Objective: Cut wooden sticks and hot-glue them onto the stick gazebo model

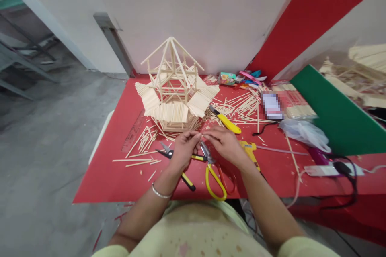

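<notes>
1. The left hand (184, 144) is curled narrow, thumb and fingertips pinched on one end of a thin pale wooden stick (202, 132). The wrist is bent upward and wears a silver bangle (159, 193), and the forearm slants in from the lower left.
2. The right hand (224, 142) meets it fingertip to fingertip and pinches the other end of the same stick, knuckles up, with the forearm coming in from the lower right. The fingers hide most of the stick.
3. Both hands hover just in front of the open-framed stick house model (173, 84), and the held stick lies close to its base.
4. Under the hands, nearer the person than the model, lie yellow-handled scissors (215, 176), a small black pair of snips (165, 152) and a slim black-and-yellow tool (188, 180).
5. Right of the model's base lies a yellow utility knife (226, 122). A yellow glue gun (250, 150) lies nearer the person, just beside the right wrist.
6. Loose pale sticks (144, 140) are scattered to the front left of the model, and more lie to its right.
7. All of this rests on the red-covered desk (120, 176).
8. Well to the right of the model are a crumpled clear plastic bag (304, 132), a green board (334, 116) and a white power strip (328, 168).
</notes>
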The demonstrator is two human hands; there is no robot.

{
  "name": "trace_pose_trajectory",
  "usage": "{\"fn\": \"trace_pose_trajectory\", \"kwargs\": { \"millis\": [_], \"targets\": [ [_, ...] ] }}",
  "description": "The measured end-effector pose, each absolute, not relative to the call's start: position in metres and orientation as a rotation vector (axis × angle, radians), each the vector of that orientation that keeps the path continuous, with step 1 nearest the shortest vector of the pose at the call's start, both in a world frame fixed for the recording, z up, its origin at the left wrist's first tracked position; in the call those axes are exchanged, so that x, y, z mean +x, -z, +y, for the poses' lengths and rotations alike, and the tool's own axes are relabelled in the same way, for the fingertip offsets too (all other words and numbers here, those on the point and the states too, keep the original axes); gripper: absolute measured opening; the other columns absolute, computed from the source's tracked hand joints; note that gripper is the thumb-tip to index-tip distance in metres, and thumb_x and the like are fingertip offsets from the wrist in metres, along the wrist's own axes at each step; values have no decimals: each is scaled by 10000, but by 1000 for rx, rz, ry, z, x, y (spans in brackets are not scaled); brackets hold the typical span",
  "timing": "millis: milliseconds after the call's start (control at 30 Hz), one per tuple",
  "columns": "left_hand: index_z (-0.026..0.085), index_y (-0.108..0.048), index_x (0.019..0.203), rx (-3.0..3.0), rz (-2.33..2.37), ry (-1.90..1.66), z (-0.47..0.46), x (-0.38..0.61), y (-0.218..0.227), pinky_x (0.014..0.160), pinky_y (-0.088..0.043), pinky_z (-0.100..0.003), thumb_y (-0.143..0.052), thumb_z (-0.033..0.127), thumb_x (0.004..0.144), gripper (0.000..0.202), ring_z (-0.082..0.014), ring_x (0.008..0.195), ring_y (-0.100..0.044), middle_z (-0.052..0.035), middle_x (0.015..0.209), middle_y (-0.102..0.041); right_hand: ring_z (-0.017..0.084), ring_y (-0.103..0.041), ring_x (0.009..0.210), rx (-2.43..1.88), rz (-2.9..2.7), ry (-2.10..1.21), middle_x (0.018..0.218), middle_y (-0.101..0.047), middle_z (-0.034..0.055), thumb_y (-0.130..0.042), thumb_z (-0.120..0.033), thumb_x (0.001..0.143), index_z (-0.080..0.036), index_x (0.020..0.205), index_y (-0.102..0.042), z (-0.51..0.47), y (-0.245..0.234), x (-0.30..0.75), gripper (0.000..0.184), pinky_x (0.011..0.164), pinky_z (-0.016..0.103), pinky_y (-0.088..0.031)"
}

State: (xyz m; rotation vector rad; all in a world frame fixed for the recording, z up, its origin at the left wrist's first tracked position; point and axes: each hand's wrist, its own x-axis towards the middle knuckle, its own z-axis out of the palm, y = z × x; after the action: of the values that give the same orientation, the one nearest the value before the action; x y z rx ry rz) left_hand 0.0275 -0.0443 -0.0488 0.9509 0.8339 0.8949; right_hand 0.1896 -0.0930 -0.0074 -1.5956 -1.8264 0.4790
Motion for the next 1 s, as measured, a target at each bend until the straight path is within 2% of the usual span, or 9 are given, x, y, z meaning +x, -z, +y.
{"fn": "trace_pose_trajectory", "kwargs": {
  "millis": [133, 233, 300, 367, 433, 600, 700, 833, 1000],
  "targets": [
    [149, -640, 785, 959, 891, -950, -45, 21, 48, 397, -311, -189, -689, 463, 786, 318, -69, 421, -474, -2, 575, -594, 181, -623, 835, -1640, -1746, -519, 888, -700, 27, -511, -367, 938, -262, 928, -715, -95, 18, 178, 229, 791, 313, -467],
    [145, -663, 785, 1115, 971, -883, -46, 5, 34, 422, -347, -206, -665, 441, 795, 297, -83, 424, -473, -1, 564, -596, 178, -626, 840, -1641, -1763, -518, 891, -701, 28, -505, -364, 940, -242, 921, -707, -96, 25, 169, 236, 783, 299, -463],
    [162, -686, 805, 1307, 1092, -918, -46, -13, 21, 501, -417, -226, -669, 354, 776, 195, -108, 499, -533, -4, 616, -630, 182, -627, 882, -1683, -1787, -484, 934, -705, 35, -498, -358, 942, -230, 947, -707, -97, 27, 163, 245, 812, 300, -457],
    [180, -694, 751, 1562, 1242, -996, -43, -38, 10, 605, -448, -243, -616, 256, 786, 114, -132, 620, -587, -20, 698, -669, 188, -627, 902, -1746, -1820, -468, 952, -707, 42, -488, -359, 945, -225, 953, -710, -98, 29, 156, 260, 831, 303, -450],
    [197, -697, 735, 1768, 1407, -987, -34, -65, 6, 667, -449, -258, -561, 211, 799, 151, -146, 680, -597, -25, 738, -679, 187, -628, 893, -1813, -1861, -479, 936, -707, 44, -477, -366, 949, -227, 948, -715, -99, 31, 148, 275, 821, 294, -445],
    [232, -731, 832, 1944, 1905, -577, -1, -121, 23, 657, -401, -263, -547, 294, 820, 194, -179, 774, -606, -35, 864, -708, 179, -620, 896, -2027, -1960, -379, 921, -695, 35, -434, -401, 963, -263, 981, -710, -97, 42, 133, 309, 765, 272, -409],
    [244, -729, 858, 1963, 2015, -377, 11, -131, 37, 635, -377, -273, -512, 378, 846, 256, -204, 802, -614, -46, 878, -717, 181, -617, 868, -2064, -1982, -342, 905, -688, 35, -428, -408, 963, -258, 958, -705, -95, 46, 129, 314, 727, 274, -388],
    [227, -725, 845, 1972, 2088, -279, 20, -123, 45, 645, -394, -305, -477, 492, 854, 363, -253, 838, -628, -98, 888, -715, 187, -611, 840, -2073, -1994, -320, 883, -678, 33, -425, -413, 962, -250, 919, -697, -96, 46, 126, 320, 693, 280, -368],
    [209, -703, 816, 1898, 2117, -305, 21, -113, 45, 667, -411, -316, -543, 342, 805, 208, -255, 834, -632, -100, 875, -717, 186, -615, 869, -2085, -1981, -299, 959, -681, 34, -423, -408, 963, -271, 1020, -682, -100, 46, 124, 299, 697, 277, -375]
  ]
}}
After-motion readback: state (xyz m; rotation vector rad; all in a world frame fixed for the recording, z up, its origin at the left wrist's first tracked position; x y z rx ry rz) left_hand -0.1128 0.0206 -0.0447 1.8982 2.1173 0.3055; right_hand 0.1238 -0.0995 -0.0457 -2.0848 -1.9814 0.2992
